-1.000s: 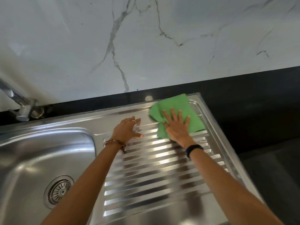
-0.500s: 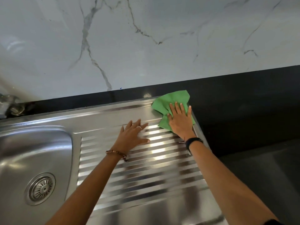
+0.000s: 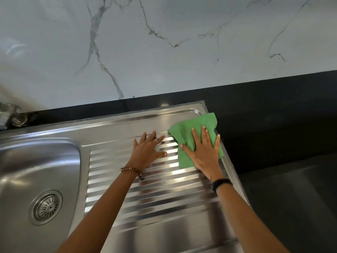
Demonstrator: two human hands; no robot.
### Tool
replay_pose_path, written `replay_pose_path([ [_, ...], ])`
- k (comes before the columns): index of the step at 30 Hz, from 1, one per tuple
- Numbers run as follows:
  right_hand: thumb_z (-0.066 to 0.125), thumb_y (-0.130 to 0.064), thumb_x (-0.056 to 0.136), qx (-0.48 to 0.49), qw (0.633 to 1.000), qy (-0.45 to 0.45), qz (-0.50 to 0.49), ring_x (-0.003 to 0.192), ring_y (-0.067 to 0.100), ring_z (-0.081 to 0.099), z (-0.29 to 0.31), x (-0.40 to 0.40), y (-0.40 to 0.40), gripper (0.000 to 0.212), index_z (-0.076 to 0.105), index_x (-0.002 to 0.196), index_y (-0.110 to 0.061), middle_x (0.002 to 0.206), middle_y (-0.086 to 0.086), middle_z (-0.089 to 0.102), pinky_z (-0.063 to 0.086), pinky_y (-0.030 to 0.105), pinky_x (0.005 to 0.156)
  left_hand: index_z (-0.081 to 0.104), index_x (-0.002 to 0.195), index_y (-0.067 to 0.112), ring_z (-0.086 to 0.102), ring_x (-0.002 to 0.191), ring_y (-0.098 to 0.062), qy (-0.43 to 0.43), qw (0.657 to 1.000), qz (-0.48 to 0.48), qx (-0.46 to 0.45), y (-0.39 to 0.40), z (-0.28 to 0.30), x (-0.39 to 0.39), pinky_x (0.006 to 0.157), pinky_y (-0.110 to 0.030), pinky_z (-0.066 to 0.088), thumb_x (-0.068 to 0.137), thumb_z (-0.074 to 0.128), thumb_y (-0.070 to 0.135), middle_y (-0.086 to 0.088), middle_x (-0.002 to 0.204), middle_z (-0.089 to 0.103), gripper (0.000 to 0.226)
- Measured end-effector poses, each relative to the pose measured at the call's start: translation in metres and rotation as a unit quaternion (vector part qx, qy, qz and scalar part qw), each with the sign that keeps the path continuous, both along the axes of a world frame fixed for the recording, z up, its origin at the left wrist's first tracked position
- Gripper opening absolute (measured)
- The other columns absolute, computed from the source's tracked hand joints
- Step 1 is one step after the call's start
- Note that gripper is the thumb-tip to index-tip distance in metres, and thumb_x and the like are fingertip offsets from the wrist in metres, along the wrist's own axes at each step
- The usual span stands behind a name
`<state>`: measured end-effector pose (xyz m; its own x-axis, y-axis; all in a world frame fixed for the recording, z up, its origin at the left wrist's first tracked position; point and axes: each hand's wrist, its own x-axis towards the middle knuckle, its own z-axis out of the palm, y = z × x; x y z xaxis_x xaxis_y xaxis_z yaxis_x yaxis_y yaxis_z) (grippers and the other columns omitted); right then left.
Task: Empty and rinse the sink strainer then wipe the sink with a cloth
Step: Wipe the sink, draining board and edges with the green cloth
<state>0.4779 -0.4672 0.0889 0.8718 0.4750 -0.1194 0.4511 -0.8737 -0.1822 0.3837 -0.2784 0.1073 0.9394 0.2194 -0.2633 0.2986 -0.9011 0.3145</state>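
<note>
A green cloth lies on the far right corner of the steel drainboard, its edge reaching over the rim onto the black counter. My right hand presses flat on the cloth with straight, spread fingers. My left hand rests flat on the ribbed drainboard just left of the cloth, fingers straight. The sink basin is at the left, and the round metal strainer sits in its drain.
A black counter runs behind and to the right of the sink, below a white marble wall. The base of the tap shows at the far left edge. A dark lower surface lies at the right.
My right hand has slid the cloth along the drainboard's right edge, a little nearer to me than half a second ago. My left hand stays flat on the ribs.
</note>
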Motion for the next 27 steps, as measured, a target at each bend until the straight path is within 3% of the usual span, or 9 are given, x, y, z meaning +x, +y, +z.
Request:
replay_pose_path([
  [6, 0.016, -0.05, 0.098, -0.01, 1.0, -0.025, 0.014, 0.148, 0.024, -0.001, -0.003, 0.016, 0.015, 0.06, 0.003, 0.15, -0.024, 0.16, 0.011, -0.001, -0.014, 0.057, 0.112, 0.014, 0.146, 0.028, -0.001, 0.146, -0.026, -0.076, 0.996, 0.04, -0.028, 0.012, -0.002, -0.05, 0.116, -0.052, 0.003, 0.09, 0.047, 0.044, -0.004, 0.158, 0.002, 0.067],
  [8, 0.018, -0.044, 0.099, 0.002, 0.999, -0.043, 0.014, 0.148, 0.023, 0.004, -0.008, 0.0, 0.008, 0.057, 0.006, 0.15, -0.023, 0.16, 0.009, 0.004, -0.011, 0.056, 0.114, 0.009, 0.145, 0.028, -0.004, 0.146, -0.025, -0.08, 0.995, 0.06, -0.016, 0.02, -0.005, -0.079, 0.116, -0.05, 0.001, 0.085, 0.033, 0.061, -0.005, 0.158, 0.001, 0.073],
  [10, 0.02, -0.043, 0.098, 0.004, 0.998, -0.057, 0.005, 0.147, 0.024, 0.008, -0.012, -0.018, 0.002, 0.057, 0.011, 0.15, -0.021, 0.159, 0.009, 0.009, -0.008, 0.055, 0.114, 0.005, 0.145, 0.026, -0.006, 0.145, -0.028, -0.075, 0.992, 0.101, -0.014, 0.031, -0.008, -0.108, 0.116, -0.049, -0.002, 0.067, 0.006, 0.085, -0.006, 0.158, -0.001, 0.098],
  [12, 0.023, -0.044, 0.098, 0.002, 0.998, -0.055, -0.007, 0.147, 0.025, 0.011, -0.012, -0.025, 0.001, 0.057, 0.017, 0.149, -0.02, 0.158, 0.01, 0.014, -0.005, 0.056, 0.115, 0.003, 0.146, 0.023, -0.009, 0.144, -0.031, -0.058, 0.985, 0.162, -0.014, 0.043, -0.009, -0.131, 0.115, -0.048, -0.004, 0.051, -0.001, 0.094, -0.011, 0.157, -0.005, 0.119],
  [14, 0.025, -0.046, 0.097, 0.001, 0.999, -0.044, -0.017, 0.146, 0.025, 0.012, -0.01, -0.02, 0.007, 0.058, 0.02, 0.148, -0.02, 0.158, 0.01, 0.016, -0.003, 0.057, 0.116, 0.0, 0.147, 0.019, -0.011, 0.144, -0.033, -0.048, 0.973, 0.225, -0.021, 0.053, -0.008, -0.148, 0.115, -0.049, -0.004, 0.058, 0.018, 0.092, -0.017, 0.156, -0.008, 0.117],
  [18, 0.023, -0.049, 0.097, 0.004, 0.998, -0.005, -0.06, 0.147, 0.028, 0.005, -0.004, -0.011, 0.033, 0.06, 0.016, 0.149, -0.019, 0.159, 0.011, 0.008, -0.009, 0.059, 0.114, -0.003, 0.147, 0.011, -0.011, 0.143, -0.035, -0.059, 0.947, 0.304, -0.081, 0.065, -0.009, -0.17, 0.117, -0.051, 0.0, 0.074, 0.061, 0.056, -0.022, 0.155, -0.011, 0.107],
  [20, 0.023, -0.048, 0.097, 0.016, 0.997, 0.009, -0.072, 0.147, 0.029, 0.001, 0.0, -0.022, 0.051, 0.06, 0.019, 0.148, -0.017, 0.159, 0.013, 0.006, -0.009, 0.06, 0.114, 0.002, 0.147, 0.008, 0.003, 0.143, -0.038, -0.065, 0.916, 0.351, -0.181, 0.069, -0.009, -0.179, 0.116, -0.054, 0.013, 0.075, 0.068, 0.045, -0.022, 0.155, -0.002, 0.104],
  [23, 0.023, -0.049, 0.097, 0.04, 0.999, 0.011, -0.011, 0.147, 0.028, 0.002, 0.002, -0.061, 0.089, 0.056, 0.025, 0.144, -0.018, 0.158, 0.013, 0.01, -0.007, 0.06, 0.114, 0.027, 0.135, 0.014, 0.053, 0.116, -0.042, -0.106, 0.86, 0.377, -0.326, 0.065, -0.009, -0.187, 0.094, -0.057, 0.047, 0.072, 0.074, 0.031, -0.027, 0.136, 0.042, 0.08],
  [27, 0.024, -0.05, 0.096, 0.053, 0.993, 0.02, 0.106, 0.147, 0.029, 0.003, -0.002, -0.129, 0.175, 0.058, 0.025, 0.144, -0.018, 0.158, 0.014, 0.011, -0.008, 0.058, 0.113, 0.018, 0.144, 0.009, 0.043, 0.129, -0.034, -0.121, 0.874, 0.372, -0.288, 0.061, -0.017, -0.189, 0.105, -0.051, 0.038, 0.074, 0.076, 0.026, -0.018, 0.144, 0.039, 0.092],
])
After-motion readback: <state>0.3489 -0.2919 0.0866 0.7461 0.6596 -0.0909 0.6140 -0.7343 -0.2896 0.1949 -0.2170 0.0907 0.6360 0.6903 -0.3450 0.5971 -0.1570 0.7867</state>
